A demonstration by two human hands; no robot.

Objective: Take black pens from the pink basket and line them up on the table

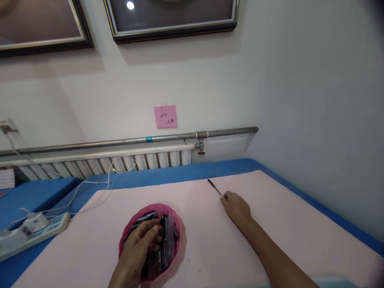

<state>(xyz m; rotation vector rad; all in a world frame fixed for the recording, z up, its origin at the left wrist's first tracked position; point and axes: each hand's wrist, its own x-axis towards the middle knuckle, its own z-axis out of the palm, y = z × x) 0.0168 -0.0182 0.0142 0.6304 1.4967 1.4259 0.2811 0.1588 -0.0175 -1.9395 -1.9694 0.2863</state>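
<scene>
My right hand (236,208) is closed round the near end of a pen (215,187), out over the pink sheet. The pen's dark end points away from me, toward the sheet's far edge. My left hand (141,240) hovers at a pink scalloped bowl (179,246), its thumb and fingers curled together. What those fingers hold, if anything, cannot be made out. Inside the bowl lie several black and clear pen pieces (169,236), partly covered by that hand.
The pink sheet (204,224) lies on a blue-covered table (180,173). At the left are a power strip (57,228) with plugs and a white cable (90,182). A radiator (153,160), a metal pipe (126,142) and a pink note (166,117) are at the wall.
</scene>
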